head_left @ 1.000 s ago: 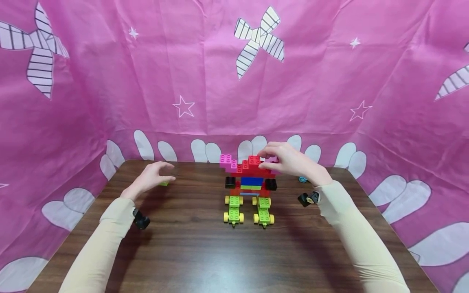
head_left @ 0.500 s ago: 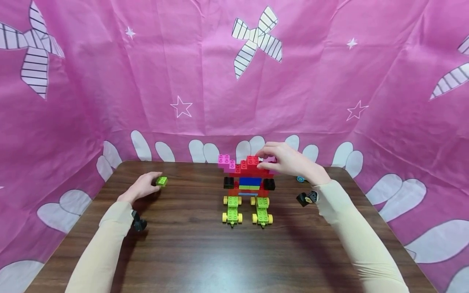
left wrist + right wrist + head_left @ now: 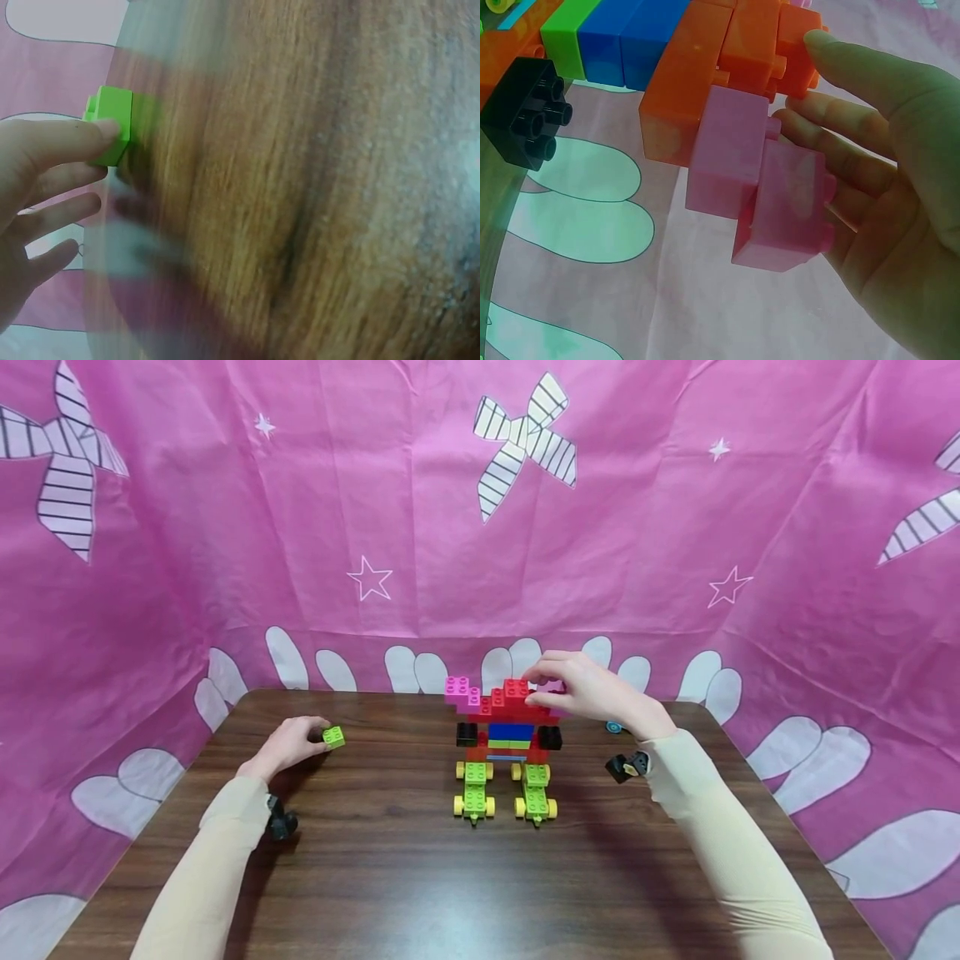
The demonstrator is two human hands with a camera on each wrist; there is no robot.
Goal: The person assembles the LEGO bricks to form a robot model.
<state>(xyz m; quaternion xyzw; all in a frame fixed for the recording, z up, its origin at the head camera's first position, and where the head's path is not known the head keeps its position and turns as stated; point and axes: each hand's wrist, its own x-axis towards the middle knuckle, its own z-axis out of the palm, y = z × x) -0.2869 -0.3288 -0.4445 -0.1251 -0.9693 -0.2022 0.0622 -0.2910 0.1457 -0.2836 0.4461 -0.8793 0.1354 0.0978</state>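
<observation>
My left hand (image 3: pixel 288 746) pinches a small lime-green building brick (image 3: pixel 333 737) at the left of the table. In the left wrist view the thumb presses the side of this green brick (image 3: pixel 112 124), and the other fingers are spread. At the table's middle stands a robot-like figure of building bricks (image 3: pixel 512 732): pink and red on top, blue and green in the middle, black blocks at the sides, two lime-green wheeled bases in front. My right hand (image 3: pixel 583 685) holds its top red brick (image 3: pixel 799 49) between thumb and fingers. The pink bricks (image 3: pixel 727 154) lie beside the palm.
A small blue round piece (image 3: pixel 614 727) lies behind the right forearm. The brown wooden table (image 3: pixel 390 877) is bordered by a pink cloth (image 3: pixel 450 527) with bows and stars at the back and sides. Black cameras sit on both wrists.
My left hand has come down from above the green brick and taken hold of it; the brick has turned and shifted slightly nearer. The right hand stays at the top of the figure.
</observation>
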